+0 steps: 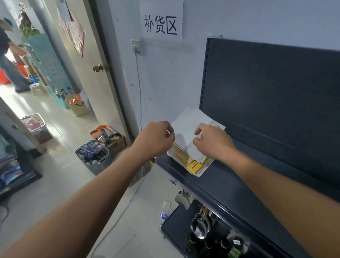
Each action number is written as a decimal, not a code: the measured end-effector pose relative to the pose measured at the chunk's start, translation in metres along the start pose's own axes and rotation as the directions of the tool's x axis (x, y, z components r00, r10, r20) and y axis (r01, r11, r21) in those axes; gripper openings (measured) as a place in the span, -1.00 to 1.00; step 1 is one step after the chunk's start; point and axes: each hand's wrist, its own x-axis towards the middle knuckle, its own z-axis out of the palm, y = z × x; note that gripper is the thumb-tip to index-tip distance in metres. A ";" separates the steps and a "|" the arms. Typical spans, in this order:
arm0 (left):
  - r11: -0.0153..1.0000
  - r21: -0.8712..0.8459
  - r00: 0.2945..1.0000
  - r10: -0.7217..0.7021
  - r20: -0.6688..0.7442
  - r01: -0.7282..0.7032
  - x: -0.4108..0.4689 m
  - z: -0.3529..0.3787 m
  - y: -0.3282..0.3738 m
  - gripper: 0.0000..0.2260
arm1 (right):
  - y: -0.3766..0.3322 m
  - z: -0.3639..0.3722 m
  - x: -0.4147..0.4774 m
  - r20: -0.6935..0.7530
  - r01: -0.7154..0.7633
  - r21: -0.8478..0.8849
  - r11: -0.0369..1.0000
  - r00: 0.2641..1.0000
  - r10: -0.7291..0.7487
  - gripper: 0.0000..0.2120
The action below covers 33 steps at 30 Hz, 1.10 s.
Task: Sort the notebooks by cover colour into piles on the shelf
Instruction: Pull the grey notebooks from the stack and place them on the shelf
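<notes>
A stack of thin notebooks (191,162) lies at the left end of the dark shelf (230,185). Yellow and white edges show along its near side, and white covers (186,125) lie fanned on top. My left hand (157,136) pinches the left edge of the top white notebook. My right hand (213,142) rests on the stack, its thumb and fingers gripping the white cover from the right. How many colours the stack holds is hidden by my hands.
The shelf's dark back panel (278,90) rises behind the stack. A lower shelf holds bottles (234,250) and a metal ladle (198,228). Baskets (95,155) and boxes (109,136) stand on the floor at left. A person (6,53) stands beyond the open door (87,54).
</notes>
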 end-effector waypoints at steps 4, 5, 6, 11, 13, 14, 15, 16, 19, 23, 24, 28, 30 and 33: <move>0.999 0.024 0.998 0.034 0.059 -0.035 0.035 0.006 -0.011 -0.73 | 0.013 0.007 0.020 -0.037 -0.087 -0.039 0.995 0.996 0.085 -0.76; 0.999 0.027 0.997 0.044 0.069 -0.046 0.044 0.008 -0.012 -0.74 | 0.015 0.007 0.024 -0.045 -0.105 -0.045 0.993 0.994 0.103 -0.77; 0.998 0.031 0.995 0.058 0.079 -0.061 0.053 0.011 -0.012 -0.75 | 0.018 0.006 0.028 -0.049 -0.123 -0.050 0.991 0.992 0.120 -0.78; 0.988 0.033 0.979 0.144 0.146 -0.150 0.094 0.028 -0.009 -0.76 | 0.030 0.006 0.035 -0.053 -0.240 -0.063 0.969 0.970 0.237 -0.80; 0.981 0.028 0.967 0.181 0.180 -0.190 0.111 0.035 -0.007 -0.76 | 0.033 0.005 0.037 -0.052 -0.286 -0.050 0.957 0.957 0.284 -0.79; 0.977 0.028 0.959 0.204 0.197 -0.213 0.120 0.037 -0.006 -0.77 | 0.035 0.004 0.038 -0.050 -0.313 -0.046 0.949 0.949 0.311 -0.79; 0.971 0.026 0.950 0.228 0.212 -0.239 0.130 0.039 -0.005 -0.78 | 0.035 0.003 0.040 -0.048 -0.341 -0.043 0.939 0.940 0.339 -0.79; 0.965 0.018 0.942 0.253 0.222 -0.263 0.139 0.041 -0.004 -0.78 | 0.036 0.002 0.042 -0.047 -0.367 -0.037 0.930 0.930 0.365 -0.80; 0.942 -0.033 0.913 0.333 0.234 -0.335 0.166 0.044 -0.004 -0.81 | 0.034 0.000 0.047 -0.060 -0.435 -0.012 0.900 0.899 0.434 -0.81; 0.918 -0.062 0.875 0.392 0.285 -0.391 0.190 0.045 -0.009 -0.83 | 0.022 0.005 0.049 -0.058 -0.555 -0.005 0.832 0.830 0.554 -0.79; 0.912 -0.071 0.869 0.407 0.281 -0.404 0.195 0.046 -0.012 -0.83 | 0.019 0.008 0.050 -0.074 -0.584 -0.002 0.812 0.810 0.582 -0.80; 0.900 -0.054 0.874 0.434 0.220 -0.433 0.205 0.049 -0.025 -0.85 | 0.008 0.024 0.053 -0.108 -0.706 0.103 0.701 0.693 0.713 -0.80; 0.903 -0.033 0.877 0.425 0.224 -0.429 0.203 0.051 -0.031 -0.79 | 0.003 0.033 0.052 -0.039 -0.753 0.177 0.634 0.638 0.769 -0.79; 0.914 -0.003 0.879 0.392 0.271 -0.407 0.202 0.052 -0.035 -0.65 | -0.001 0.038 0.055 0.052 -0.775 0.306 0.553 0.593 0.803 -0.76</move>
